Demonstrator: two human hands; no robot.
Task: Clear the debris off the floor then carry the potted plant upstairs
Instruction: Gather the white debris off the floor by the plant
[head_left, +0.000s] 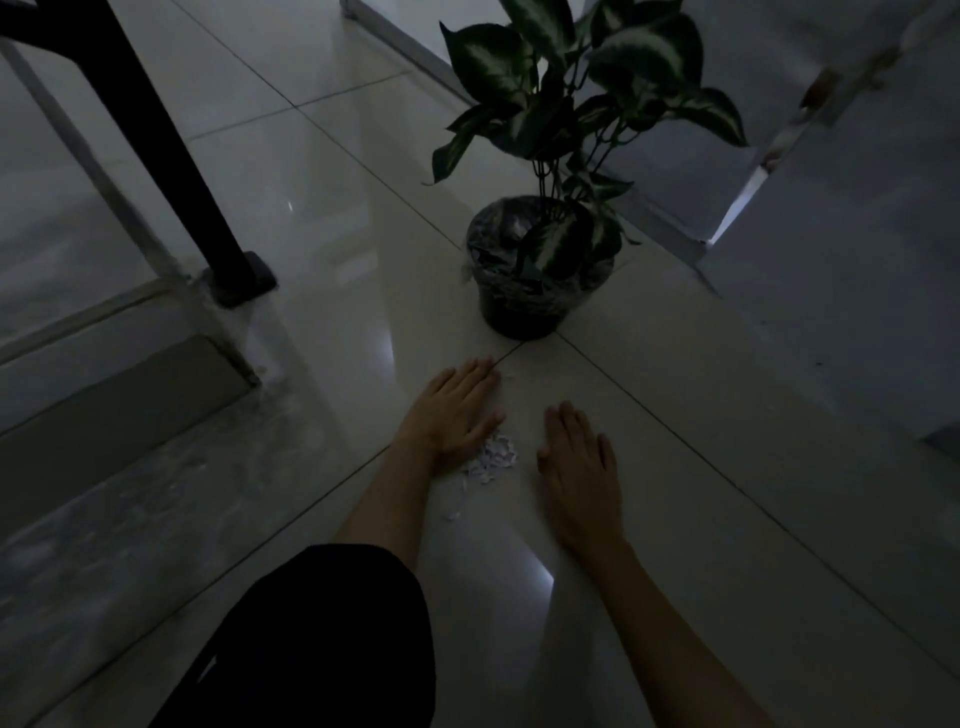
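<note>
Debris (492, 457): small heap of pale, whitish shredded bits on the floor tile (311, 218), dense clump at the top, thin trail of strays running toward 7 o'clock. Long axis roughly 1–7 o'clock. Light is dim, can't tell the material.

It sits between my hands. My left hand (451, 415) is flat on the tile, palm down, fingers together and pointing to about 1 o'clock, its thumb edge touching the heap. My right hand (581, 467) is just beside the heap at 3 o'clock, also flat, fingers extended and close together, pointing to 12; small gap to the bits. Neither hand holds anything.

Potted plant (540, 260) at 12 o'clock from the heap, upright, near but apart from my left fingertips. Dark round pot, crinkled clear plastic around the rim, pale shreds inside on top. Stems go straight up; broad dark leaves with light centres fan out.

Black post (156, 130) with a base foot at 10 o'clock, leaning in view. My dark-clothed knee (322, 639) at 7 o'clock.
</note>
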